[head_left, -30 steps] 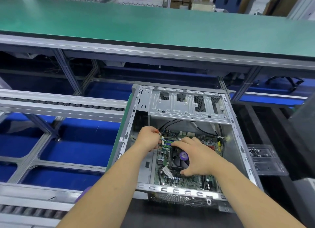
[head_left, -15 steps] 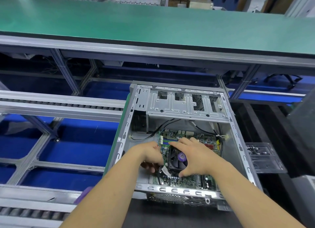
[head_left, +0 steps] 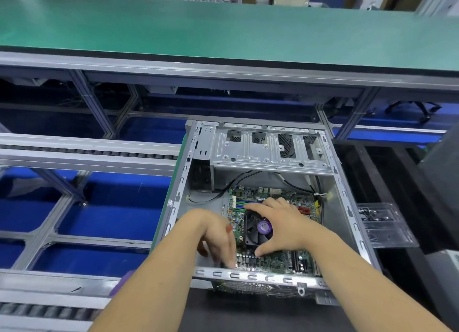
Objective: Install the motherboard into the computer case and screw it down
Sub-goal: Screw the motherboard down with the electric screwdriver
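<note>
- Board [head_left: 270,259] lies inside the case [head_left: 347,207], low on its floor.
- Our right hand [head_left: 285,228] grips the fan [head_left: 255,230]; left hand [head_left: 216,234] presses the board's near edge with straight fingers.
- We judge seating underway; no screwdriver in view, screwing remains.

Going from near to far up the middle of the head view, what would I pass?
Case's near rail → motherboard → cooler fan → black cables → drive cage → green belt.
</note>
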{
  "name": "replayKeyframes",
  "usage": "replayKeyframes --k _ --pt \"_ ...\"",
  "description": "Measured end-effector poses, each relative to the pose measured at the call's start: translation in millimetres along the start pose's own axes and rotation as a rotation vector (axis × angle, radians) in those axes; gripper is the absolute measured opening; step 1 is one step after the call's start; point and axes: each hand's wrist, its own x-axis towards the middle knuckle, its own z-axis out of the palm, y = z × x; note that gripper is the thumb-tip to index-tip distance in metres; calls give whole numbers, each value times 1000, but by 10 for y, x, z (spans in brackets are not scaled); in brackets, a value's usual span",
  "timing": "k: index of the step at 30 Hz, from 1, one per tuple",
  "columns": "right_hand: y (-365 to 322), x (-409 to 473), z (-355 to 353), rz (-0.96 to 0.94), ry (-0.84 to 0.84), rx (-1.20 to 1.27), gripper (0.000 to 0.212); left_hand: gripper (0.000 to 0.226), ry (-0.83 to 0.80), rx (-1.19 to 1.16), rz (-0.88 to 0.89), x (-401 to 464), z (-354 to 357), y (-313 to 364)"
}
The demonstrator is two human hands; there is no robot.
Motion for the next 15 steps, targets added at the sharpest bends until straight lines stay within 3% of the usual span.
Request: replayKeyframes --k 3,5,10,15 --pt "4 6 -20 13 -21 42 101 54 26 153 -99 36 31 -34" --pt "-8 11 -24 17 -31 38 99 65 44 189 -128 55 40 -44" --pt "-67 21 -33 21 -70 44 104 33 32 225 -103 96 32 -42" --pt "-71 12 -32 9 -73 122 109 22 3 151 -14 102 -1 -30"
